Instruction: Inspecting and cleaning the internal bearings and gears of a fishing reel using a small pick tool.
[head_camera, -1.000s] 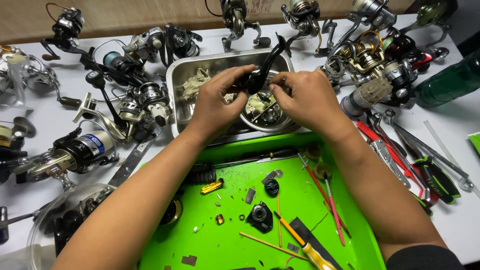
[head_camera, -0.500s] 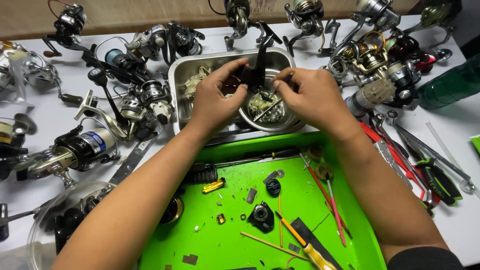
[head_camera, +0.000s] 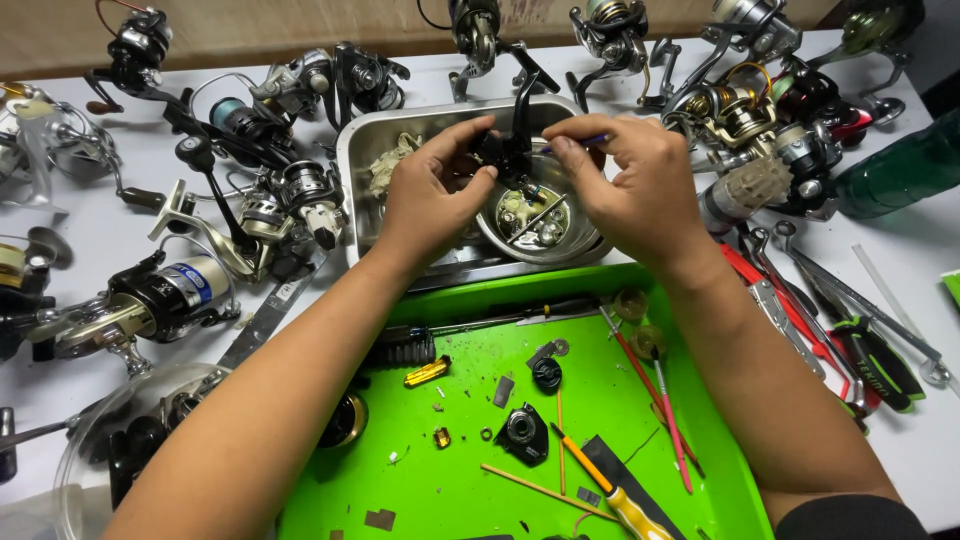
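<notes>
The left hand (head_camera: 432, 198) is pinching a small black reel part (head_camera: 508, 150) from its left side, thumb and fingers closed on it. The part is being held over the steel tray (head_camera: 352, 170), just above a round metal bowl (head_camera: 590, 243) of small pieces. Its long axis is running nearly upright: a thin black arm is pointing up and away from the grip, leaning slightly right, while the bulkier body is sitting low between the two hands. On the other side, the right hand (head_camera: 630, 190) is closing its fingertips on a thin blue tool (head_camera: 590, 141), lying roughly level with its tip toward the part. Below the wrists, a green tray (head_camera: 700, 470) is sitting on the white surface (head_camera: 130, 390).
</notes>
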